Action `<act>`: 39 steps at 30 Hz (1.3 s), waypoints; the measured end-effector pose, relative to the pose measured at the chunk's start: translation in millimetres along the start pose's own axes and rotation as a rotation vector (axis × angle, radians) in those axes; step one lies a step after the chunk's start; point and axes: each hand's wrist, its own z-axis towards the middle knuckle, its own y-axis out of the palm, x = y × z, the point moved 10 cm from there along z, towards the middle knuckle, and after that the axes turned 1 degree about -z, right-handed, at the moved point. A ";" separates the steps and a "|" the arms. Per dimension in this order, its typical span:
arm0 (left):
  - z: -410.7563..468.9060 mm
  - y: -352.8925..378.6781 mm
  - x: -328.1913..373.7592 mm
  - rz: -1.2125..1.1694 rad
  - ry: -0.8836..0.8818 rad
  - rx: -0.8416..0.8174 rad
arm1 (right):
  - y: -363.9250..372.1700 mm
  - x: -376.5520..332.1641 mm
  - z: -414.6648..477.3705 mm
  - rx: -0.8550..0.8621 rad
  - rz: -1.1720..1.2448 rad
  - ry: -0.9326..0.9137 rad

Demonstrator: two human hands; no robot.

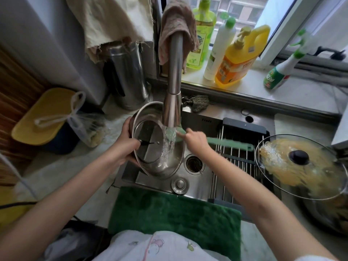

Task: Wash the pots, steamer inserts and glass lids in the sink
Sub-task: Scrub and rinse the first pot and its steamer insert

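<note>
From the head view, the left hand grips the rim of a steel pot, fingers curled over the edge, and holds it tilted over the sink so its mouth faces the person. The right hand is wrapped round the handle of a green brush, whose head sits at the pot's right rim, right under the tap. Water runs off the brush head and down the inside wall of the pot. To the right, a glass lid smeared with yellow residue rests on another pot on the desk, well apart from the sink and not yet washed. A wire rack spans the right part of the sink. To do this step well, I would judge it best to keep the pot tilted so dirty water drains toward the drain, work the brush round the whole inner wall and base, and turn the pot with the left hand so no stretch is missed. A firm hold matters, since wet steel is likely slippery.
</note>
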 end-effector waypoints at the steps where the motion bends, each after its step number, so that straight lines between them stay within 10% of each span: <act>1: 2.0 -0.4 0.0 -0.024 0.018 0.013 | 20.1 -3.7 -13.3 -0.164 0.082 0.064; 10: 6.8 9.4 -18.3 -0.029 0.053 0.032 | 52.6 -95.4 -75.2 -0.712 1.379 0.108; 15: -1.9 11.2 -18.4 -0.006 0.074 -0.042 | 66.7 -47.3 -78.7 -0.662 0.888 0.081; 19: -4.7 16.2 -24.0 0.047 0.049 -0.132 | 32.6 28.4 -51.0 -0.241 0.261 0.267; 24: -2.2 19.7 -28.0 -0.105 0.008 -0.156 | -8.7 22.5 -26.2 0.168 0.631 0.342; 27: 2.6 21.9 -27.2 -0.143 0.026 -0.166 | -17.6 -13.7 -25.8 0.134 0.873 0.195; 31: 12.0 10.6 -37.2 -0.271 -0.002 -0.118 | -11.7 -47.4 -46.4 -0.051 0.502 -0.116; 36: 9.3 14.9 -40.6 -0.287 -0.008 -0.130 | -25.9 -3.3 -39.4 0.149 0.444 0.224; 39: 8.8 20.5 -35.2 -0.268 0.005 -0.140 | -20.4 -65.1 -45.1 0.038 0.546 -0.114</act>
